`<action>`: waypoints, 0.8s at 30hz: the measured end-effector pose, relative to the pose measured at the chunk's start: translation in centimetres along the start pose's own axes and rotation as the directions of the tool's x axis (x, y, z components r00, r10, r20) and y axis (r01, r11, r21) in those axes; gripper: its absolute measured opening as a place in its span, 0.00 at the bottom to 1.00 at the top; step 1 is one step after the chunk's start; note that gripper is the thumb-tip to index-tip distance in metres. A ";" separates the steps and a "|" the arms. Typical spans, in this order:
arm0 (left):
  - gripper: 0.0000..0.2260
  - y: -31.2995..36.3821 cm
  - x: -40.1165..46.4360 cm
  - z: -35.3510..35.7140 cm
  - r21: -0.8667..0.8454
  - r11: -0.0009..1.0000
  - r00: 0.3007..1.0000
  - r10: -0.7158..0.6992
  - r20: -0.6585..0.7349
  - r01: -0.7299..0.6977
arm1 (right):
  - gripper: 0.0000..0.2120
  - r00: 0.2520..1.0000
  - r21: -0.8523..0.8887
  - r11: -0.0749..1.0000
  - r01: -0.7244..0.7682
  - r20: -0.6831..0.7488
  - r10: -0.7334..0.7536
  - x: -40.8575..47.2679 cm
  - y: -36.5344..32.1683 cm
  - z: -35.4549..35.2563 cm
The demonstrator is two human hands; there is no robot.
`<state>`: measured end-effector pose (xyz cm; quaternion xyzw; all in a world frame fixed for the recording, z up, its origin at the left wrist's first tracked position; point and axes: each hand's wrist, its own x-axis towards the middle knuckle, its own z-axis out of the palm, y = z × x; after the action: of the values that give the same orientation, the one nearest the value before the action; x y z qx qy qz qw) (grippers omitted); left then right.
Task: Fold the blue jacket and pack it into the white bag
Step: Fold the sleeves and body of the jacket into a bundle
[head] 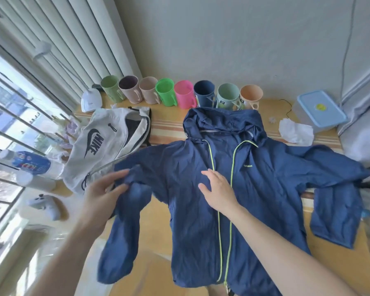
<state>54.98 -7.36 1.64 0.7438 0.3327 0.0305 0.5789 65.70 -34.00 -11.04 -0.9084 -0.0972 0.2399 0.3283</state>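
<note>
While the right hand [217,189] lies flat and released on the blue jacket [254,189], the left hand [104,193] pinches its sleeve [124,221] near the worktop's [169,122] left edge, probably to fold inward.

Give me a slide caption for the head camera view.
Left hand lifts blue jacket sleeve; right hand pins chest.

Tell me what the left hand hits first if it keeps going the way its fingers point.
Probably just more blue jacket: the left hand, pinching the sleeve, points right towards the chest and the right hand. Depth is unclear.

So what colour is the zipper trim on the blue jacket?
Neon yellow-green, running down the front of the blue jacket; the head view shows the zipper trim plainly.
</note>
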 end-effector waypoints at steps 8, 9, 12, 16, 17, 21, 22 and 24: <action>0.15 8.8 2.1 16.8 -0.363 0.902 0.921 -0.086 0.380 0.234 | 0.29 0.908 0.912 0.085 -0.402 0.386 0.161 -5.4 1.1 -7.5; 0.14 8.4 1.9 19.2 -0.382 0.866 0.874 -0.119 0.471 0.324 | 0.32 0.897 0.917 -0.037 -0.398 0.398 0.194 -5.5 2.5 -8.2; 0.21 5.9 1.6 23.9 -0.268 0.867 0.735 -0.151 0.661 0.420 | 0.38 0.854 0.911 -0.189 -0.367 0.410 0.319 -5.5 7.1 -10.1; 0.22 0.9 2.8 24.2 0.171 0.985 0.948 -0.044 0.317 -0.011 | 0.44 0.813 0.923 0.121 -0.365 0.253 0.525 -5.8 10.6 -11.1; 0.18 -0.2 3.2 23.6 0.383 0.918 0.989 0.047 0.141 -0.098 | 0.49 0.821 0.884 0.274 -0.380 0.185 0.540 -6.1 10.6 -11.0; 0.19 -5.0 5.1 21.0 0.765 0.643 0.987 0.097 -0.125 0.033 | 0.48 0.930 0.429 0.839 -0.335 0.010 0.366 -7.0 8.5 -8.3; 0.23 -6.1 5.4 20.6 0.783 0.620 0.995 0.040 -0.086 0.043 | 0.45 0.955 0.215 0.932 -0.290 0.010 0.295 -6.8 7.9 -7.0; 0.33 -7.8 5.8 20.0 0.784 0.621 0.998 -0.067 0.017 0.028 | 0.36 0.980 -0.111 0.975 -0.194 0.027 0.198 -5.9 7.6 -4.7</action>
<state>64.53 -20.22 -13.79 0.9130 0.3193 -0.1489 0.2058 63.05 -44.37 -10.60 -0.9254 -0.0262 0.2825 0.2514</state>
